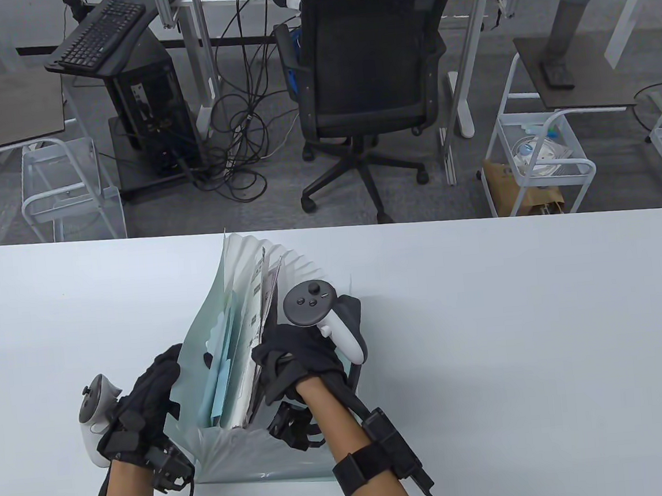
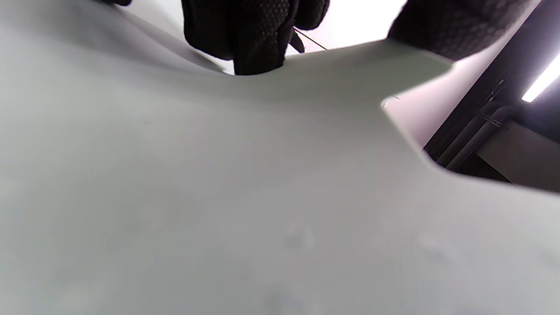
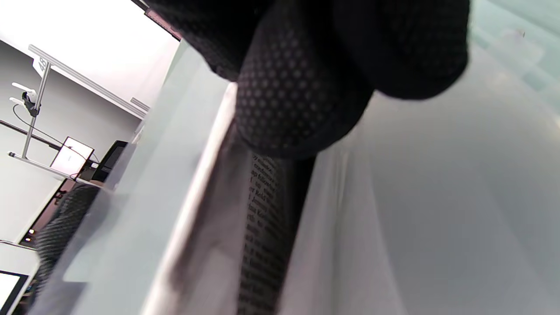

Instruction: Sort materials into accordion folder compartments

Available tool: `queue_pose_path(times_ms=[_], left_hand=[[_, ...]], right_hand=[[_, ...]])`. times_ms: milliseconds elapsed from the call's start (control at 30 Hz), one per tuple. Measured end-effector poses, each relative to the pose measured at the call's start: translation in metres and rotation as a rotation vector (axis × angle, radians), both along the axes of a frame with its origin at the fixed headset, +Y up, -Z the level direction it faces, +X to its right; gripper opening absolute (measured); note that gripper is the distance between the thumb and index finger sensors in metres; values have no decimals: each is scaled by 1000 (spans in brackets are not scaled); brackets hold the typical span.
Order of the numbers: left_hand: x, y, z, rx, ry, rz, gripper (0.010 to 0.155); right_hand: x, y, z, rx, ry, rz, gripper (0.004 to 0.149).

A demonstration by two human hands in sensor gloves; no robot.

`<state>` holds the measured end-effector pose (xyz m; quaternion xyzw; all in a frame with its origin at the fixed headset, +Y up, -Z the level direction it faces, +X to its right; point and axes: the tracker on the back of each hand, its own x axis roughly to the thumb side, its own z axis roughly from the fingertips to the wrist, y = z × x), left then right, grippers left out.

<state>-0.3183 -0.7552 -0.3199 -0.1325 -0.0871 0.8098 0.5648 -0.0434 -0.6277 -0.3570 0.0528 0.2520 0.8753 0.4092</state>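
Note:
A pale green accordion folder (image 1: 201, 352) stands fanned open on the white table (image 1: 487, 315), near the front edge. My left hand (image 1: 160, 384) grips its left outer cover; in the left wrist view that cover (image 2: 218, 197) fills the frame, with my fingers (image 2: 253, 39) hooked over its top edge. Light blue sheets (image 1: 222, 379) and printed white papers (image 1: 267, 300) stand in the compartments. My right hand (image 1: 280, 359) curls round the printed papers at the folder's right side. In the right wrist view a fingertip (image 3: 297, 100) presses on a printed page (image 3: 262, 227) between pale dividers.
Behind the table's far edge stand a black office chair (image 1: 370, 65), a computer tower with a keyboard (image 1: 98, 34) on it, loose cables, and white wire carts (image 1: 537, 160). Bare tabletop lies to the left and right of the folder.

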Motion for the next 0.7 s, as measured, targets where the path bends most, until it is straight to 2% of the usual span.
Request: queue_pose_path(times_ms=[100, 400, 700], left_hand=[[2, 0, 0, 2, 2, -8, 80], [8, -1, -1, 4, -5, -23, 81], [9, 0, 0, 7, 2, -21, 82]], right_hand=[[0, -2, -1, -33, 19, -11, 41], [-10, -12, -2, -14, 32, 112, 37], [3, -4, 3, 4, 27, -12, 41]])
